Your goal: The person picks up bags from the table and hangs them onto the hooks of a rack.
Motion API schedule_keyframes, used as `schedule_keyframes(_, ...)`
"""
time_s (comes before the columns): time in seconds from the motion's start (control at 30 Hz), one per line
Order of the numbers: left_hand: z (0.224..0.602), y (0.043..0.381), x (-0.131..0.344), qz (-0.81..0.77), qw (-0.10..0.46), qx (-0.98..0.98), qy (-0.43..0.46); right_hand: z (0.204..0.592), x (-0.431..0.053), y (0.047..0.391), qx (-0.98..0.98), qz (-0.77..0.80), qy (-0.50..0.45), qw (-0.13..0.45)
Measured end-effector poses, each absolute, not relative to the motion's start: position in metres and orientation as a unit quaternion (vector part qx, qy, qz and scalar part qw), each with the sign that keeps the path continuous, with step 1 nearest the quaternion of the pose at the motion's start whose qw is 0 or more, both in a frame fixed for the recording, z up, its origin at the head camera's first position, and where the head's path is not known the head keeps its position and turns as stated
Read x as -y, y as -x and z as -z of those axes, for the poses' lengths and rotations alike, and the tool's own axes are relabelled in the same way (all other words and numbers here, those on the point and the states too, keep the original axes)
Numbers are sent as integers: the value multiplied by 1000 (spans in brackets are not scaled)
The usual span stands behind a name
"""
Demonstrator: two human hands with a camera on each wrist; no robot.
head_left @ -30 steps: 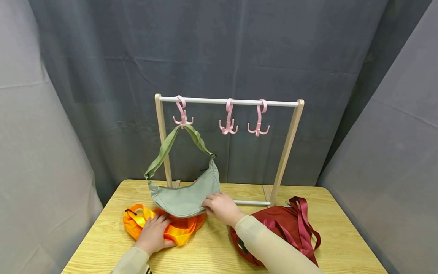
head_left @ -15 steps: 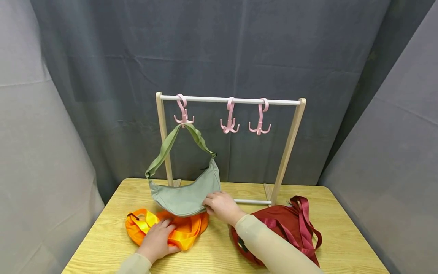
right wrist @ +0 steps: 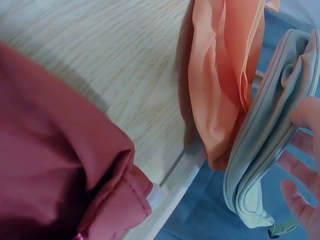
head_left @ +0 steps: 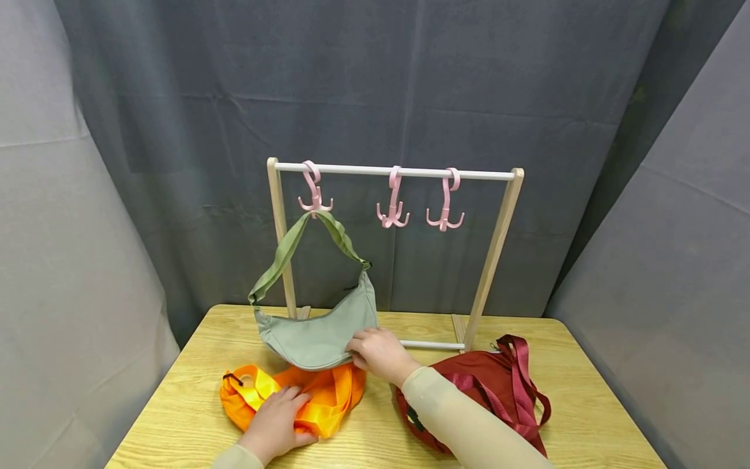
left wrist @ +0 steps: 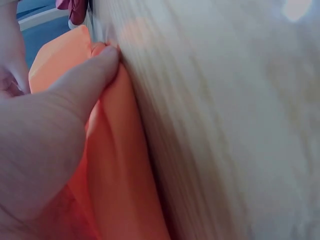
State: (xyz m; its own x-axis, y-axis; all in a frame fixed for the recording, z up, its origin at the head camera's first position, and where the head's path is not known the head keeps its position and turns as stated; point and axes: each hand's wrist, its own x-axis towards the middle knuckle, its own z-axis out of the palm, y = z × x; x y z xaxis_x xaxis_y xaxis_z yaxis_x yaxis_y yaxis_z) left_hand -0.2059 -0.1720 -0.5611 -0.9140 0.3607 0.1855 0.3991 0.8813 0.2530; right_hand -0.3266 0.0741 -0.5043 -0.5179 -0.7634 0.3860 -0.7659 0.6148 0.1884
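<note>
Orange fabric bag [head_left: 316, 398]: lower centre-left, on wooden table [head_left: 375, 430].
Left hand [head_left: 275, 423]: fingers spread, pressing it.
Right hand [head_left: 381, 355]: fingers touching hanging sage-green crescent bag [head_left: 319, 335].

A green bag [head_left: 319, 335] hangs by its strap from the leftmost of 3 pink hooks [head_left: 314, 191] on a wooden rack [head_left: 495, 244]. The right hand [head_left: 379, 353] touches its lower edge. The left hand [head_left: 275, 423] rests on an orange bag [head_left: 328, 397] on the worktop [head_left: 363, 443], beside a red bag [head_left: 492, 384].
</note>
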Motion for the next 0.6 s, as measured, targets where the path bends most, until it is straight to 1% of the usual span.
schedule_keyframes(0.3,566,199,164,145,38,965,216,506,-73,326,869,0,-443,222)
schedule_keyframes(0.47,566,195,159,139,32,966,217,506,-72,326,869,1,-443,220)
schedule_keyframes(0.6,563,190,154,146,14,964,223,505,-71,324,869,-1,-445,217)
